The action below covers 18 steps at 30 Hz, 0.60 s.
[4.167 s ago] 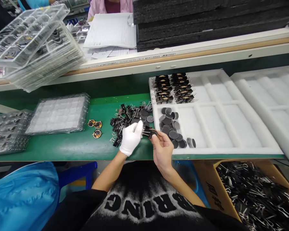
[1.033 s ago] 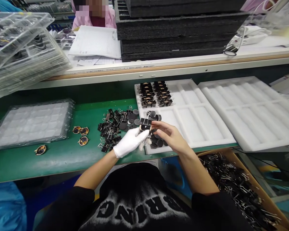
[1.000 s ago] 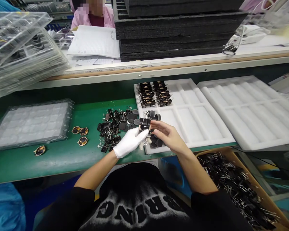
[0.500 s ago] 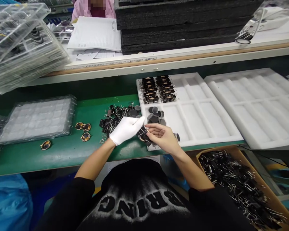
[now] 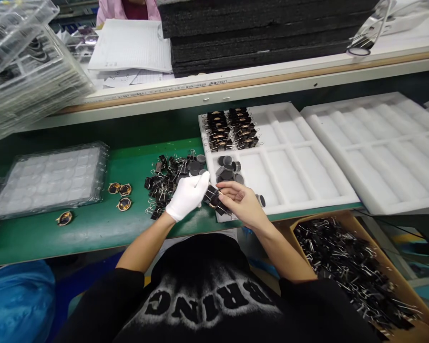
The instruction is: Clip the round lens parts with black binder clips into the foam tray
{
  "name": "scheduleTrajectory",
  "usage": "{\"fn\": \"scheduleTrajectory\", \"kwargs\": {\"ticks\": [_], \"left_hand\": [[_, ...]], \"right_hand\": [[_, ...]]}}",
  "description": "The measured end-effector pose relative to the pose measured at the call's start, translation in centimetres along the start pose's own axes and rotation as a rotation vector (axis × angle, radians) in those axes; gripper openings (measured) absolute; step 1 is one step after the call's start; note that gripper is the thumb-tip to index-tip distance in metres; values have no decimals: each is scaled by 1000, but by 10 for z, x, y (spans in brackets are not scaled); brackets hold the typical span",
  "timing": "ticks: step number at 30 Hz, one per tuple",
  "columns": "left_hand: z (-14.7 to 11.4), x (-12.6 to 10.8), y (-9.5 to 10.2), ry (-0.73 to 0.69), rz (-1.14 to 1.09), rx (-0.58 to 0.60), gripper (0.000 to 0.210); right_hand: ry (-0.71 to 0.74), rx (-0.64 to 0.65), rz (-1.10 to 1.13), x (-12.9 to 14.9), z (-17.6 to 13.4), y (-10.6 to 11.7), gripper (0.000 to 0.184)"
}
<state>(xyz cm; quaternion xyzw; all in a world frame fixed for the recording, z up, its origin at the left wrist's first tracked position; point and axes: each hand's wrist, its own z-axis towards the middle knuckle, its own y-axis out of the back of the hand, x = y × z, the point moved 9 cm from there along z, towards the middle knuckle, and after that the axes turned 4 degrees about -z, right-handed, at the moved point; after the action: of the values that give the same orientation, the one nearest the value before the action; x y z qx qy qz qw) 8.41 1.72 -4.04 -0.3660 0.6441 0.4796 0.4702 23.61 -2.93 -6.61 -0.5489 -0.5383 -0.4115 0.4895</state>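
Note:
My right hand (image 5: 245, 205), bare, pinches a small round piece with black binder clips (image 5: 212, 194) clamped on it, over the front left corner of a white foam tray (image 5: 271, 207). Just left of that piece is my left hand (image 5: 186, 196), in a white glove, its fingers closed; whatever they hold is hidden. Behind the glove lies a heap of black binder clips (image 5: 162, 183) with wire handles. Grey-black discs (image 5: 229, 169) fill a near compartment of the tray. Two rows of clipped pieces (image 5: 219, 129) stand in its far left compartments.
Several gold-rimmed round pieces (image 5: 124, 204) lie on the green table (image 5: 93, 233), beside stacked clear blister trays (image 5: 53, 178). A second foam tray (image 5: 389, 152) is at right, above a carton of binder clips (image 5: 346, 267). Black foam sheets (image 5: 264, 38) and a person (image 5: 110, 12) are beyond the shelf.
The gloved left hand has turned slightly and its fingers have curled in closer to the clipped piece. My right hand stays almost in place; the view has shifted a little.

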Motion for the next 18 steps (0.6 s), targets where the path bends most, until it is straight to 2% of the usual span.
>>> {"fn": "scheduleTrajectory", "kwargs": {"ticks": [4, 7, 10, 15, 18], "left_hand": [[-2, 2, 0, 52, -43, 16, 60], [-2, -6, -5, 32, 50, 161, 52], [-1, -13, -5, 6, 197, 271, 59], [-1, -24, 4, -139, 399, 200, 64], [-2, -20, 9, -148, 344, 101, 63]], "right_hand": [[-10, 33, 44, 2, 0, -1, 40], [2, 8, 15, 6, -1, 3, 41], [12, -24, -58, 8, -2, 9, 39], [-9, -46, -104, 6, -1, 11, 35], [-22, -43, -109, 5, -2, 8, 34]]}}
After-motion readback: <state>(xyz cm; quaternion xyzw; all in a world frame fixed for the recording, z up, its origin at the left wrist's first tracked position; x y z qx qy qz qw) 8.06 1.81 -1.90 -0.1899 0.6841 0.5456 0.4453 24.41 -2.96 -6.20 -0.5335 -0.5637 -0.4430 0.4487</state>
